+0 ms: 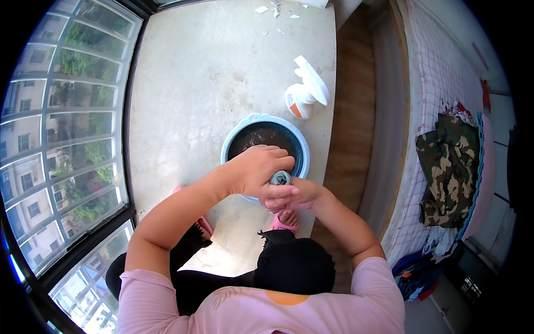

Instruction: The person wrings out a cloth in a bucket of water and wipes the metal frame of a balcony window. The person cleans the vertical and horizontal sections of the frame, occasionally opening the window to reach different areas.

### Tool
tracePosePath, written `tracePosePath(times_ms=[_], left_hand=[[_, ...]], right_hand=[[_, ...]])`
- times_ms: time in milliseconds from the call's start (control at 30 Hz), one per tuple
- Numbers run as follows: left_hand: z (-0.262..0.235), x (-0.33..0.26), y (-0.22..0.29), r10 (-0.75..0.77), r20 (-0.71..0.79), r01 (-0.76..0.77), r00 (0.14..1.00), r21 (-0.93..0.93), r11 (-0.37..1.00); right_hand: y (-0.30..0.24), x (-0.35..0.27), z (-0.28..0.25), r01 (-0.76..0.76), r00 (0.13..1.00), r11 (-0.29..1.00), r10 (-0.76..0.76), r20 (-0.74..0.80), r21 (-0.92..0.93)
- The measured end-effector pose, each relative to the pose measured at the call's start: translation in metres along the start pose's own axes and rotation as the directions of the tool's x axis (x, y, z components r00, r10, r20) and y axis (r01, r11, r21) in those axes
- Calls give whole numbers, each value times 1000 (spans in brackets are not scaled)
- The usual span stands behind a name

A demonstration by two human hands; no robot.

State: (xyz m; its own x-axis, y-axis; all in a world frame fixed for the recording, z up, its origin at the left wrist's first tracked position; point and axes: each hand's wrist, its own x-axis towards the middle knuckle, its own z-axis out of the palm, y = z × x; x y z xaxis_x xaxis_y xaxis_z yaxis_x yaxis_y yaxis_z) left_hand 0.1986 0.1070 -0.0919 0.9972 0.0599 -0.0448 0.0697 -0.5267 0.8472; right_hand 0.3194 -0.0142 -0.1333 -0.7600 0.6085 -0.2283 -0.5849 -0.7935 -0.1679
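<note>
Over the basin (225,149) — grey cloth (280,178) points its coiled end upward.

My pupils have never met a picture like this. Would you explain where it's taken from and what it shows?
No machine here: the left hand and right hand are bare and human. The single picture comes from a wide fisheye camera worn on the head and looking down, so straight edges bend. Both hands grip a bunched grey-green cloth over the near side of a light-blue basin holding dark liquid. The basin stands on a pale floor; a white spray bottle stands beyond it, to the right.
</note>
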Motion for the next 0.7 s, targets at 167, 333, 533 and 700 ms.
tracePosePath(times_ms=[167,333,533,700], left_hand=[[-5,-1,3,115,54,-126,992,349,928],[22,-3,-13,-335,-61,331,940,401,854],[91,-5,-69,-911,-262,833,319,-381,401],[100,9,-77,-898,436,201,62,-887,-417]], right_hand=[[-4,1,28,-23,882,644,-347,-318,-765],[14,24,-18,-354,585,120,-746,-319,-928],[11,56,-71,-569,517,-269,-852,-83,-777],[4,66,-103,-667,645,-555,-764,-14,-497]])
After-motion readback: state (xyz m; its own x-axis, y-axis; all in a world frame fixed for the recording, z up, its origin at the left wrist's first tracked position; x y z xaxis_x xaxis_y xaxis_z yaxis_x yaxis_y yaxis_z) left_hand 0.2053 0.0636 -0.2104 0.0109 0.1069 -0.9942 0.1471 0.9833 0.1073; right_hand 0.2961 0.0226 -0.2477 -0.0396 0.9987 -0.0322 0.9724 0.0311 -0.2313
